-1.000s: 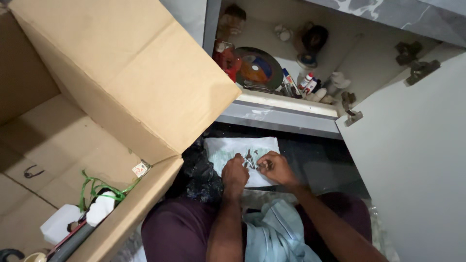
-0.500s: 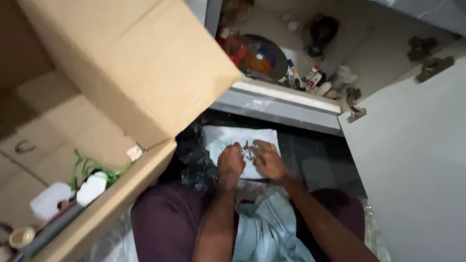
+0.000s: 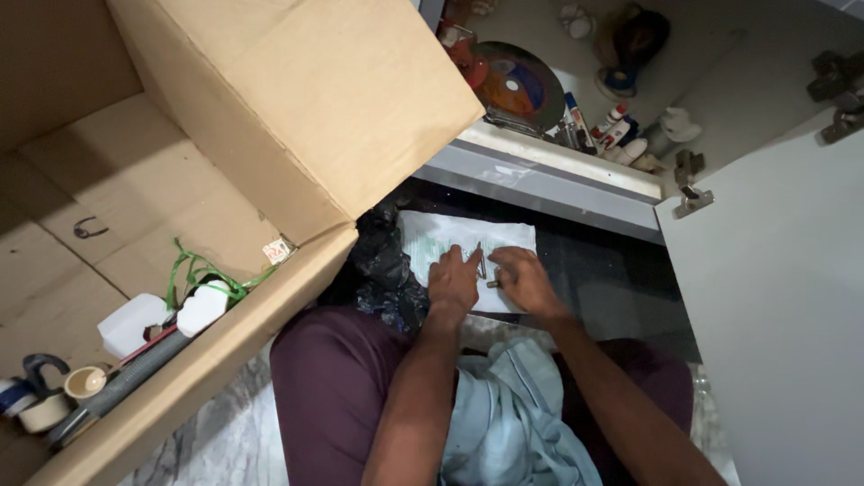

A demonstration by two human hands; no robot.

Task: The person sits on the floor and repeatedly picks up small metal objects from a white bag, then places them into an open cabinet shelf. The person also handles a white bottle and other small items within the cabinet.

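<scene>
**Small metal pieces worked over a white sheet on a dark floor**

Nearest the camera, the person's knees in dark maroon cloth and a pale blue shirt (image 3: 513,423) filled the bottom of the view. Both forearms ran forward to 2 hands set close together. The left hand (image 3: 453,283) lay palm down with its fingers stretched nearly flat, fingertips pressing beside a thin metal pin (image 3: 481,261); it gripped nothing that could be seen. The right hand (image 3: 525,281) was loosely curled, fingers bent over a small brass-coloured piece (image 3: 494,283) at its thumb side; whether it pinched that piece could not be told.

Both pieces rested on a white sheet (image 3: 432,238) spread on the dark floor, just beside a crumpled black bag (image 3: 382,270). They looked light, stiff and smooth, likely to roll or slip, best pinched at mid-length between thumb and forefinger.

To the left stood an open cardboard box (image 3: 297,99) holding white bottles (image 3: 202,306). Farthest off, an open cabinet (image 3: 549,171) held a grinding disc (image 3: 517,85) and small tubes.
</scene>
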